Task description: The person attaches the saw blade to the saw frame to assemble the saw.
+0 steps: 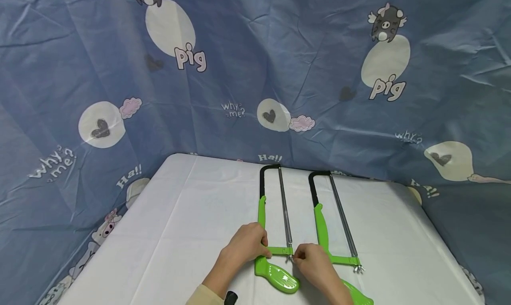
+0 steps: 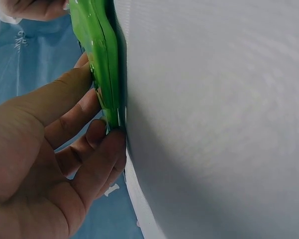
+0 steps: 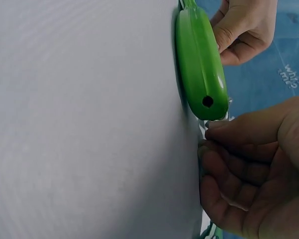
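left saw (image 1: 261, 214) lies flat on the white table (image 1: 199, 207), in front of the person, long side pointing away. left hand (image 1: 248, 242) has fingers bent and thumb closed on its green frame, right where the short crossbar (image 1: 280, 251) joins. right hand (image 1: 315, 265) is nearly closed, thumb and fingertip pinching at the small wing nut (image 1: 290, 258) on the crossbar's end; fingers partly hide it, exact contact hard to tell.

handling, my guess: fairly light, frame stiff, glossy handle (image 1: 282, 278) maybe a bit slippery. blade (image 1: 285, 207) thin, likely springy and toothed, bad place to hold. best hold is handle or green frame; wing nut small, needs fingertips only.

second saw (image 1: 321, 227) lies just beside on the right, its handle partly behind the right forearm. blue printed curtain (image 1: 239, 83) hangs behind the table.
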